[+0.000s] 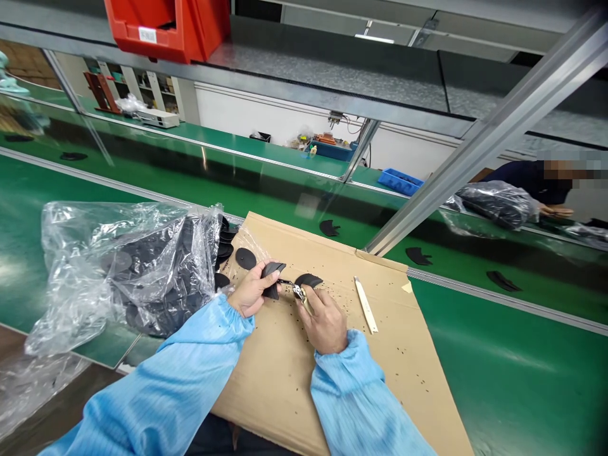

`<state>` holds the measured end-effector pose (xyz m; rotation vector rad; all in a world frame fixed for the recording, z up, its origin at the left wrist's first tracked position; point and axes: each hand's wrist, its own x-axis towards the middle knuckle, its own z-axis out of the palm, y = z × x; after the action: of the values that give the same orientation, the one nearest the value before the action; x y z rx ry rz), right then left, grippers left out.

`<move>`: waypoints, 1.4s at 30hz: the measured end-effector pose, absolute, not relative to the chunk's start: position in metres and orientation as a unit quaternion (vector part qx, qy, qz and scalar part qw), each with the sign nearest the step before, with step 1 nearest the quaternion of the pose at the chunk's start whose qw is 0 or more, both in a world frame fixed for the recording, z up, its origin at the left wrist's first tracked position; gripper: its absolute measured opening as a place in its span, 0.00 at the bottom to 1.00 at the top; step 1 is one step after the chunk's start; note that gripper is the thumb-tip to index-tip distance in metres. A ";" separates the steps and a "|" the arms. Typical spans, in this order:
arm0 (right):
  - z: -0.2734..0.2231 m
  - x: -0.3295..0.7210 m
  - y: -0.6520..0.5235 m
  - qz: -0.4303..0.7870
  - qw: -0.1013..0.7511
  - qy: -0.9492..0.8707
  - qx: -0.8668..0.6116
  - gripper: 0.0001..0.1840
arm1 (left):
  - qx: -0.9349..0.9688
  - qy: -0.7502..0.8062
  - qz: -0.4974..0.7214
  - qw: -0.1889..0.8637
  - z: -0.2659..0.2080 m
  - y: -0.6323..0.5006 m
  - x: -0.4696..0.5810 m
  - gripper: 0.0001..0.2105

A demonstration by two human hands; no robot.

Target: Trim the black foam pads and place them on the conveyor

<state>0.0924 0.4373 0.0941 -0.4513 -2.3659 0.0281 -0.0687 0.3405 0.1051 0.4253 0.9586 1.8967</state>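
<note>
My left hand (251, 292) grips a black curved plastic piece (270, 278) by its edge, above the cardboard sheet (275, 354). My right hand (325, 320) is closed round a small hand tool (298, 291) with a shiny metal head and a pale handle; its exact kind is unclear. The tool's thin dark tip meets or nearly meets the piece's right side. Just behind the tool lies another black curved piece (308, 280). A black disc (246, 258) rests left of my hands, beside a clear plastic bag (156, 272) full of black discs.
Right of my hand lies a cream-coloured flat strip (365, 305), among black crumbs. Several black pieces (418, 256) sit on the green belt beyond. A metal post (451, 164) slants up at right; a red bin (166, 28) stands overhead. A co-worker (527, 177) is across the line.
</note>
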 end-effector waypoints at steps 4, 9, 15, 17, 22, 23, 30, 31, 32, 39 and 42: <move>0.095 0.090 0.435 0.128 0.358 -0.907 -0.183 0.15 | 0.138 0.385 0.794 0.450 0.106 0.342 -0.070 0.31; 0.098 0.090 0.432 0.181 0.375 -0.887 -0.200 0.16 | 0.118 0.365 0.813 0.439 0.104 0.342 -0.076 0.28; 0.099 0.093 0.428 0.183 0.355 -0.896 -0.192 0.16 | 0.095 0.331 0.821 0.455 0.101 0.342 -0.078 0.22; 0.100 0.093 0.426 0.192 0.348 -0.900 -0.181 0.17 | 0.094 0.321 0.811 0.480 0.103 0.341 -0.077 0.19; 0.099 0.092 0.424 0.196 0.324 -0.914 -0.147 0.19 | 0.069 0.339 0.784 0.516 0.109 0.337 -0.074 0.24; 0.099 0.091 0.424 0.194 0.321 -0.916 -0.141 0.20 | 0.068 0.344 0.778 0.521 0.110 0.337 -0.074 0.24; 0.094 0.088 0.421 0.164 0.286 -0.936 -0.126 0.22 | 0.072 0.364 0.748 0.550 0.111 0.338 -0.073 0.14; 0.094 0.087 0.421 0.161 0.279 -0.938 -0.126 0.22 | 0.077 0.361 0.745 0.555 0.112 0.338 -0.072 0.13; 0.094 0.087 0.420 0.158 0.274 -0.940 -0.125 0.22 | 0.081 0.361 0.744 0.557 0.112 0.338 -0.072 0.12; 0.097 0.087 0.419 0.154 0.260 -0.947 -0.110 0.21 | 0.101 0.387 0.728 0.557 0.110 0.340 -0.071 0.16; 0.096 0.087 0.419 0.153 0.257 -0.949 -0.099 0.21 | 0.111 0.397 0.724 0.552 0.107 0.341 -0.071 0.17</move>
<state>0.0870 0.4194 0.0965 -0.2677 -2.5743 0.4159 -0.0709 0.3408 0.1071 0.2632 0.9394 1.7129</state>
